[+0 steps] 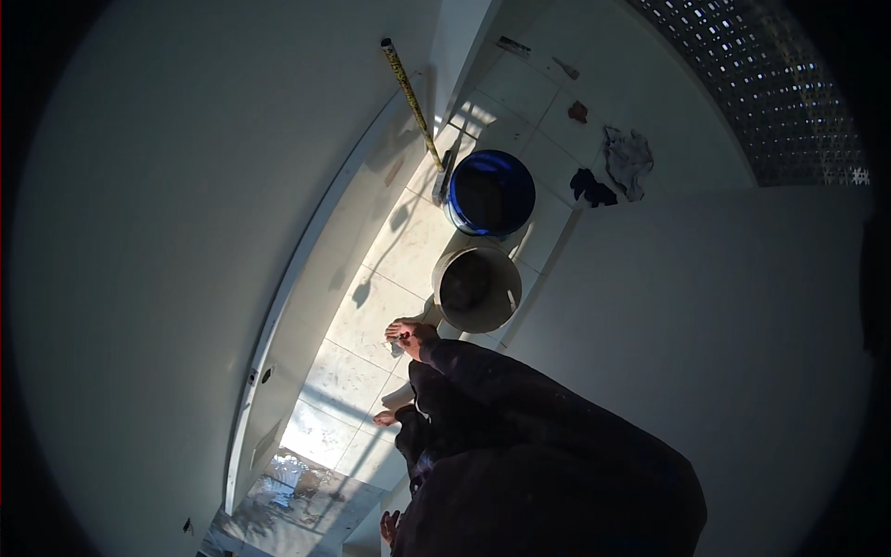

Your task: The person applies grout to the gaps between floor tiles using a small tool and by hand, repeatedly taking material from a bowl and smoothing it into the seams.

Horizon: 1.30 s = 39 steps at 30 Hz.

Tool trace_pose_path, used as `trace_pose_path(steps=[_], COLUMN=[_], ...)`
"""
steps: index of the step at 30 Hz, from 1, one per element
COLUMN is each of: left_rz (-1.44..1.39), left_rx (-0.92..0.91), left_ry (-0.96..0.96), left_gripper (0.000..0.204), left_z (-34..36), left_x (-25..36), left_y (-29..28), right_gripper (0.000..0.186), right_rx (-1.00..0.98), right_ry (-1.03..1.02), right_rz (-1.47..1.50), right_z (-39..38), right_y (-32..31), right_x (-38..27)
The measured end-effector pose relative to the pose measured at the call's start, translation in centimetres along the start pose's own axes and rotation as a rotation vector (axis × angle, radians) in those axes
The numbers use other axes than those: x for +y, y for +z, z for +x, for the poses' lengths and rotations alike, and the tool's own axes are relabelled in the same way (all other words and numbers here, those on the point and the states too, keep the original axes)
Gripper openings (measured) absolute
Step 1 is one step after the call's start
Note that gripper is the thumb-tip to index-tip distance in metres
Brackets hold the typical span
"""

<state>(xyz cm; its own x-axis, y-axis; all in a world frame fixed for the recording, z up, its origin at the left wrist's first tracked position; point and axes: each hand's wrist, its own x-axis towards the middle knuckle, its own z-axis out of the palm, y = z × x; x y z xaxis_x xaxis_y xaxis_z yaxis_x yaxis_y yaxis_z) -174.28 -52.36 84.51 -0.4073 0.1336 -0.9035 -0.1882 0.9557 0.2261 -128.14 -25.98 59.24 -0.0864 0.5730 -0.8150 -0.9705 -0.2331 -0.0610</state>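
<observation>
My right arm, in a dark sleeve, reaches across to the left, and my right hand (408, 335) is low over the sunlit floor beside the off-white bucket (506, 269). Its fingers are bent around something small with a red spot, too small to name. A whitish scrap (395, 350) shows just under them. Dark, murky contents lie inside this bucket. At the bottom edge my left hand (390, 525) is partly visible, fingers loosely apart with nothing seen in them. One bare foot (384, 419) stands on the tiles between the hands.
A blue bucket (527, 190) stands beyond the off-white one. A yellow-and-black pole (408, 93) leans by it. Cloths, one grey (629, 162) and one dark (592, 188), lie farther off. A white door (306, 251) flanks the left; wet floor (297, 487) glistens at lower left.
</observation>
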Motion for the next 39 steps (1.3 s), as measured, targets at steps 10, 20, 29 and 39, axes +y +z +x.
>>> trace_pose_path(steps=[10, 20, 29, 39], left_rz=[-0.135, -0.827, -0.969, -1.404], left_rx=[-0.092, 0.476, 0.532, 0.584], left_ry=[0.403, 0.236, -0.217, -0.381], left_gripper=[0.042, 0.027, 0.029, 0.031], left_z=[7.2, 15.3, 19.2, 28.8], left_x=[-2.0, -14.7, -25.5, -21.0], left_y=[-3.3, -8.5, -28.2, -54.8], right_gripper=[0.020, 0.022, 0.025, 0.026], right_rx=[-0.137, -0.789, -0.916, -0.947], right_ry=[-0.810, -0.110, 0.035, 0.204], right_rz=[-1.732, -2.311, -2.305, -2.311], right_z=[-0.9, -2.1, -6.8, -9.5], right_y=[6.8, 20.2, 23.3, 24.8], right_x=[9.4, 42.6, 82.8, 123.6])
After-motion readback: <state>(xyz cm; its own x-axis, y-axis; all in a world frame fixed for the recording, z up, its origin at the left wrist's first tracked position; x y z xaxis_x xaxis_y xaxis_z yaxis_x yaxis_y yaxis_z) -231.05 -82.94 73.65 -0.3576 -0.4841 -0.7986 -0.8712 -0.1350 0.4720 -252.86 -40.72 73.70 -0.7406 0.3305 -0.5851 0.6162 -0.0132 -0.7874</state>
